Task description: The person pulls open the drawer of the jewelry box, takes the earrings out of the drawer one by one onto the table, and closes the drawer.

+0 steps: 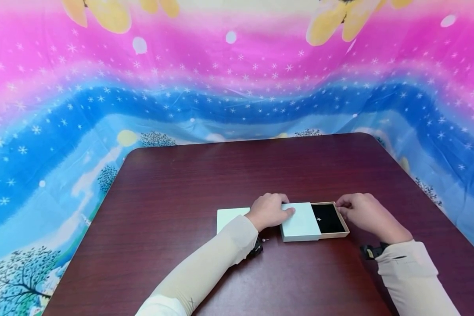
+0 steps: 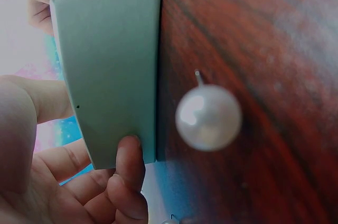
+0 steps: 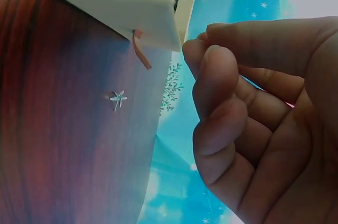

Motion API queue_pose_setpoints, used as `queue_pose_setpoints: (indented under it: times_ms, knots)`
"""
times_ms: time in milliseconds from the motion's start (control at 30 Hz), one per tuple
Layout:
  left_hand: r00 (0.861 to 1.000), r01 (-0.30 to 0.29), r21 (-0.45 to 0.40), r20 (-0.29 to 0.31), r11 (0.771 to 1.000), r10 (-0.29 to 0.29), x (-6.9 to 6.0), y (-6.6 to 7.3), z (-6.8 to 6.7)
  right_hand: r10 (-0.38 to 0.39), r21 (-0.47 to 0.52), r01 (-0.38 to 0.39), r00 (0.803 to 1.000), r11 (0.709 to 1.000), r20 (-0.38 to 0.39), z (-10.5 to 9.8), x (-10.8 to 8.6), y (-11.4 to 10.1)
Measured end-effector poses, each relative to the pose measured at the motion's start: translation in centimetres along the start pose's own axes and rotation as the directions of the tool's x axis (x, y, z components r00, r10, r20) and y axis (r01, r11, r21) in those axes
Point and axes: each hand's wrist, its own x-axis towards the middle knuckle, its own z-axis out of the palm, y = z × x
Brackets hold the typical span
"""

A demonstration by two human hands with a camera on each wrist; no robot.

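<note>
In front of me lies a pale green slide-out box (image 1: pixel 300 221), its tan-edged drawer (image 1: pixel 333 219) pulled partly out to the right. My left hand (image 1: pixel 269 211) grips the sleeve of the box, thumb on top and fingers at its left end. A small star-shaped earring (image 1: pixel 319 219) lies on the drawer's black lining. My right hand (image 1: pixel 365 215) has curled fingers at the drawer's far right corner; whether they pinch it is unclear. A brown ribbon pull (image 3: pixel 140 52) hangs free from the drawer's end. Beside the box, a pearl stud earring (image 2: pixel 209 117) rests on the table.
Another pale box (image 1: pixel 230 216) lies left of my left hand, partly covered by it. A second star-shaped earring (image 3: pixel 118 99) sits on the dark red table (image 1: pixel 174 184) in the right wrist view. Part of another pearl (image 2: pixel 170 221) shows low in the left wrist view.
</note>
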Motion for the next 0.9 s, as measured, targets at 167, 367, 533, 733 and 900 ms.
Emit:
queue_pose_setpoints:
  times_ms: [167,367,533,733,900]
  knots:
    - [1.000,0.000,0.004,-0.003,1.000,0.000,0.0,0.0,0.0,-0.012,-0.007,0.012,1.000,1.000,-0.007,0.2,0.0,-0.1]
    - [1.000,0.011,0.007,0.004,1.000,-0.011,-0.1,0.1,-0.2,-0.029,-0.012,0.029,1.000,1.000,-0.011,0.5,0.1,-0.4]
    - [1.000,0.015,0.008,0.006,1.000,-0.015,-0.1,0.2,-0.3,-0.041,-0.015,0.041,0.999,0.999,0.000,0.8,0.1,-0.7]
    - [1.000,0.015,0.010,0.009,1.000,-0.015,-0.1,0.2,-0.2,-0.049,-0.014,0.049,0.999,0.999,0.000,0.9,0.2,-1.0]
    - [1.000,0.018,0.009,0.011,1.000,-0.018,-0.1,0.2,-0.3,-0.062,0.009,0.062,0.998,0.998,0.011,1.0,0.4,-1.2]
